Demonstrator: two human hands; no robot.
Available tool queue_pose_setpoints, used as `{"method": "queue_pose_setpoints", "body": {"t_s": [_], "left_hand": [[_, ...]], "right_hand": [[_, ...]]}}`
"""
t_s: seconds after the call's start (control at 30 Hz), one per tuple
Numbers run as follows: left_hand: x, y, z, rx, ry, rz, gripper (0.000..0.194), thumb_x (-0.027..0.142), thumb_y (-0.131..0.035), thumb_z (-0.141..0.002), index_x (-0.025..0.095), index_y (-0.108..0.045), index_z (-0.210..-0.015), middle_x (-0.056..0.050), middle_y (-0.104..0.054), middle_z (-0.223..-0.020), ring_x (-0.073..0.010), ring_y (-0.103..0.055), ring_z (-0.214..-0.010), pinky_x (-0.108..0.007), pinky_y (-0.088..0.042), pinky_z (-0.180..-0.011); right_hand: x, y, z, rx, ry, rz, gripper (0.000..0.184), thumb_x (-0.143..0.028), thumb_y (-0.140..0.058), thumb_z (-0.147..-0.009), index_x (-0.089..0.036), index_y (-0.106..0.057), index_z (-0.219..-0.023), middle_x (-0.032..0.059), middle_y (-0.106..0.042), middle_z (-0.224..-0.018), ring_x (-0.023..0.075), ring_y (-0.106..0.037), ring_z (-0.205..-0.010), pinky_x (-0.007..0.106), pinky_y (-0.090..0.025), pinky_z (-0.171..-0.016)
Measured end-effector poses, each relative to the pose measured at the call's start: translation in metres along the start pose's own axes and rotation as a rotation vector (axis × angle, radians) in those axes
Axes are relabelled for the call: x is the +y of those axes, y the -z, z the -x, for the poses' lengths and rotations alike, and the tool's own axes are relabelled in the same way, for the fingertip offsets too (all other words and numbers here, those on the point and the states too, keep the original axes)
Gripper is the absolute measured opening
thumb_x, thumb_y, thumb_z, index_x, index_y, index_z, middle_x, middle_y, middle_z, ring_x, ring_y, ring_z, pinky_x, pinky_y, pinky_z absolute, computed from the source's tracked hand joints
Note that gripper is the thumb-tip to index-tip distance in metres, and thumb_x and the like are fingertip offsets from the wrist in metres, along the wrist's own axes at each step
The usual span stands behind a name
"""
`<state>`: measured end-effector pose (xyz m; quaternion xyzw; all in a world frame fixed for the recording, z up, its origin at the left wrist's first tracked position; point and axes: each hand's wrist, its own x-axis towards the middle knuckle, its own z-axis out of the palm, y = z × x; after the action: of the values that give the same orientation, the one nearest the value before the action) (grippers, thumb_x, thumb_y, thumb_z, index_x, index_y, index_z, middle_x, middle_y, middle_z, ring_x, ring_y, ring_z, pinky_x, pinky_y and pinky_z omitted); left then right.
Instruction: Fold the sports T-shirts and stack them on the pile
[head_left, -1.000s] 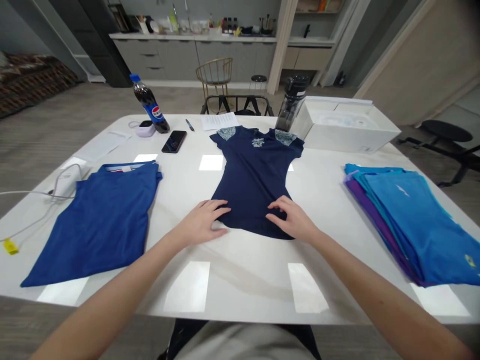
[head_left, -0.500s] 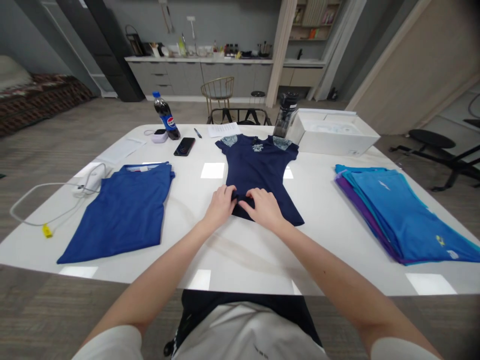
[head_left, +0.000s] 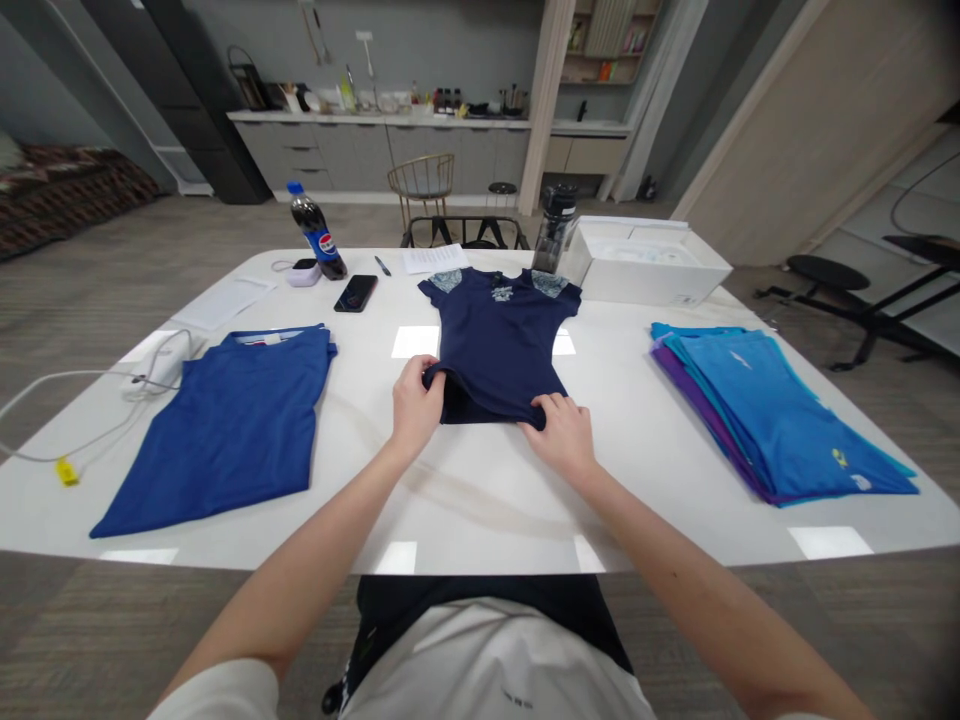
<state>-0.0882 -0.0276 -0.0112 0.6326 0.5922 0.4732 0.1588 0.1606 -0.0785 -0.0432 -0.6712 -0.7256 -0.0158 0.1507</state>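
Note:
A small navy T-shirt with patterned shoulders lies front up on the white table, its collar pointing away from me. My left hand pinches the hem at the left corner and lifts it a little. At the right end of the hem, my right hand has its fingers closed on the cloth. Between the hands the front layer sags, so the hem gapes and its dark inside shows. To the left lies a blue T-shirt; on the right is a stack of folded blue, teal and purple clothes.
Along the far edge stand a cola bottle, a phone, a pen, printed paper, a dark drink bottle and a white box. A white power strip with cables lies at the left edge.
My hands have moved apart from the middle of the hem to its two ends. The hem is now spread and partly lifted. The view has shifted slightly to the right.

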Motion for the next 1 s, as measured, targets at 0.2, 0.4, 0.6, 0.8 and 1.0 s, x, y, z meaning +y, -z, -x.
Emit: {"method": "queue_pose_setpoints", "body": {"t_s": [0.2, 0.4, 0.6, 0.8, 1.0], "left_hand": [[0.008, -0.006, 0.01, -0.089, 0.013, -0.031, 0.018, 0.04, -0.055, -0.097, 0.025, -0.063, -0.103, -0.002, -0.072, -0.089, -0.0196, -0.068, -0.082, -0.031, -0.052, -0.079], [-0.004, 0.001, 0.021, -0.149, -0.153, -0.13, 0.015, 0.027, -0.053, -0.097, 0.025, -0.062, -0.108, -0.005, -0.071, -0.101, -0.0216, -0.068, -0.093, -0.033, -0.052, -0.086], [-0.024, 0.014, 0.044, -0.313, -0.239, -0.578, 0.038, 0.02, -0.06, -0.088, 0.025, -0.06, -0.126, -0.013, -0.066, -0.115, -0.0323, -0.062, -0.109, -0.044, -0.049, -0.093], [-0.034, 0.018, 0.045, -0.324, -0.081, -0.493, 0.032, 0.012, -0.05, -0.086, 0.025, -0.062, -0.113, -0.009, -0.066, -0.111, -0.0286, -0.066, -0.104, -0.041, -0.052, -0.091], [-0.031, 0.045, 0.034, -0.076, -0.085, -0.34, 0.041, 0.003, -0.045, -0.079, 0.024, -0.062, -0.109, -0.008, -0.062, -0.112, -0.0254, -0.065, -0.106, -0.039, -0.053, -0.096]], "right_hand": [[-0.025, 0.002, 0.002, 0.019, 0.072, -0.049, 0.058, -0.071, -0.055, -0.091, -0.023, -0.065, -0.122, 0.0124, -0.067, -0.116, 0.0319, -0.057, -0.105, 0.042, -0.036, -0.086], [-0.036, 0.0, -0.003, -0.055, 0.116, 0.035, 0.028, -0.028, -0.056, -0.095, -0.022, -0.064, -0.122, 0.0128, -0.066, -0.114, 0.0311, -0.055, -0.105, 0.042, -0.035, -0.083], [0.0, 0.003, 0.017, 0.0, -0.001, 0.113, 0.028, -0.026, -0.044, -0.101, -0.024, -0.065, -0.12, 0.0127, -0.067, -0.113, 0.0308, -0.055, -0.104, 0.042, -0.034, -0.081], [0.023, 0.005, 0.031, 0.019, -0.019, 0.1, 0.028, -0.028, -0.04, -0.103, -0.023, -0.067, -0.108, 0.0113, -0.069, -0.109, 0.0295, -0.056, -0.101, 0.042, -0.035, -0.082], [0.045, 0.019, 0.035, 0.09, -0.126, 0.144, 0.027, -0.017, -0.046, -0.094, -0.02, -0.062, -0.116, 0.0147, -0.066, -0.113, 0.0323, -0.056, -0.104, 0.042, -0.037, -0.084]]}}
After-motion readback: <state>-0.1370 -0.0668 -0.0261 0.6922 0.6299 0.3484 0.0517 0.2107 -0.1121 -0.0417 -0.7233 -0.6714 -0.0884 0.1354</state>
